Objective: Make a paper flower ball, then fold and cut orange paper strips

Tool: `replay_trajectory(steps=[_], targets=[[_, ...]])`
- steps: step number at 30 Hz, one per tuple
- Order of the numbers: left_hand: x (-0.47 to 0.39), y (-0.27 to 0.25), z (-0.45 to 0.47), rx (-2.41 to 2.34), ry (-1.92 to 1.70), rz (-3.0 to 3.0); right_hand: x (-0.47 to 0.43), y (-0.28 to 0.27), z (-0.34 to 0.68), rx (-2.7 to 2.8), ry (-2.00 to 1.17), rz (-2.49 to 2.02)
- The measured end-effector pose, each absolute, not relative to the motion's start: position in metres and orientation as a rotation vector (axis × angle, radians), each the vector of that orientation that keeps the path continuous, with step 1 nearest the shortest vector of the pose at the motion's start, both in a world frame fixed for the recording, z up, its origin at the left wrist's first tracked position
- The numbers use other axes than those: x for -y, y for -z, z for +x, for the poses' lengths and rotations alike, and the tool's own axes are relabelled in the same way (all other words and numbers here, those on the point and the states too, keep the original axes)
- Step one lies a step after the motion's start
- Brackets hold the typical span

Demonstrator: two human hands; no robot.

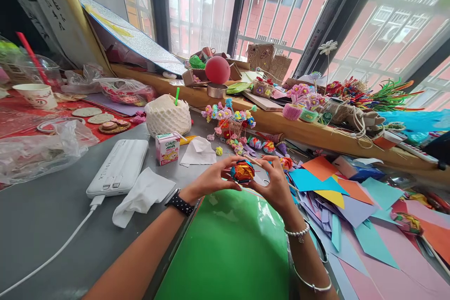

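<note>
A small ball of folded paper [242, 171], orange-gold with blue and dark edges, is held up over the far end of a green glossy board [232, 243]. My left hand [220, 174] is closed on its left side, thumb below and fingers above. From the other side my right hand [274, 179] curls round it, fingertips at the ball's right edge. A thin pale stick seems to lie by the right fingertips; its full length is hidden. Behind the hands, similar colourful paper balls [268, 146] lie on the grey table [45, 225].
Loose coloured paper sheets [355, 206] spread at the right. A white power bank [117, 167] with a cable, a crumpled tissue [144, 194], a small drink carton [167, 149] and a coconut [168, 116] stand left. Craft flowers [228, 119] and a windowsill [316, 133] lie behind.
</note>
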State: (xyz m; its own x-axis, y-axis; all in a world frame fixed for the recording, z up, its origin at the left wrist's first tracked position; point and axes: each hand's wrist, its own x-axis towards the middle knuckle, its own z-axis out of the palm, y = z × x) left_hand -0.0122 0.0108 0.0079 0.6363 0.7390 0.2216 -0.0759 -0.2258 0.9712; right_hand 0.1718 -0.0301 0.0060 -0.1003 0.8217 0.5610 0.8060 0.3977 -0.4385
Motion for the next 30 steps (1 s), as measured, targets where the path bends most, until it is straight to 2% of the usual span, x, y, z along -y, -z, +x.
replay_trajectory(steps=[11,19,30], targets=[[-0.012,-0.005,-0.012,-0.666,-0.818,1.799,0.031,-0.01,0.17,1.887,-0.139,-1.386],[-0.018,-0.004,-0.012,-0.815,-0.951,1.458,0.031,-0.014,0.174,1.804,-0.237,-1.348],[-0.021,-0.005,-0.014,-0.782,-0.768,1.361,0.029,-0.006,0.169,1.791,-0.259,-1.354]])
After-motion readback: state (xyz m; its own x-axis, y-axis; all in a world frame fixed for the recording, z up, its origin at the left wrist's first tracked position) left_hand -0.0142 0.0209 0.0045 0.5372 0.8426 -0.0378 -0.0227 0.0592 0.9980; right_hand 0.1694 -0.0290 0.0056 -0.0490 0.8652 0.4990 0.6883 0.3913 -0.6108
